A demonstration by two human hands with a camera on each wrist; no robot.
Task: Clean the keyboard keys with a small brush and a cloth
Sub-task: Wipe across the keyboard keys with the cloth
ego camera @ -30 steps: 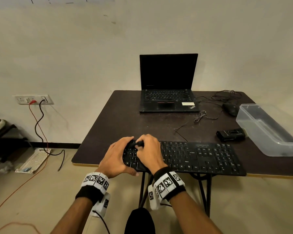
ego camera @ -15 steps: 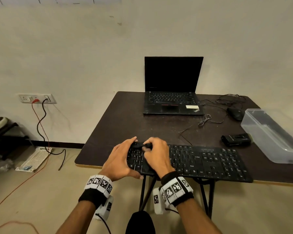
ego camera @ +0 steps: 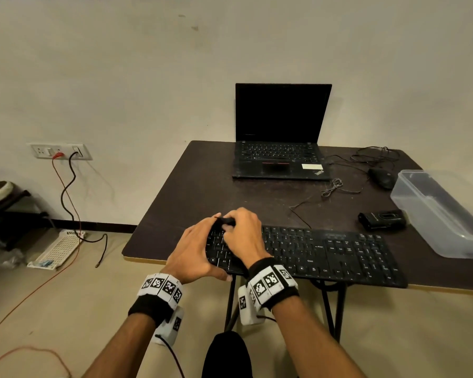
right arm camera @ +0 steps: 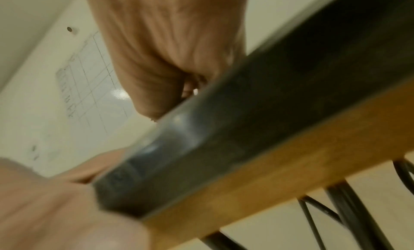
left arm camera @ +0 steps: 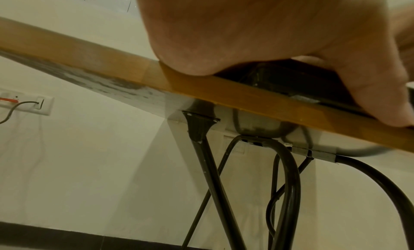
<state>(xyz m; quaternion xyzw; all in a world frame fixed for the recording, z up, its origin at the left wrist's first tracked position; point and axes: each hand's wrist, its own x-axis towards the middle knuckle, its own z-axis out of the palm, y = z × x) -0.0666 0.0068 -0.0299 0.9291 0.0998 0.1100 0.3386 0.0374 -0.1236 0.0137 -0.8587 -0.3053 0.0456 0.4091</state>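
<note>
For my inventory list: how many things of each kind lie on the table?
Keyboard: 1
Laptop: 1
Mouse: 1
Clear plastic box: 1
Small black device: 1
Total: 5

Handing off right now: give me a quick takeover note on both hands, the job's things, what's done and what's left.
Left hand: grips the left end of the keyboard, thumb at its front edge.
Right hand: fingers curled round a small dark item, likely the brush, over the top-left keys.
Keyboard lies along the table's front edge.
Cloth: not in view.
Progress can't be judged; hands are at the left end.
</note>
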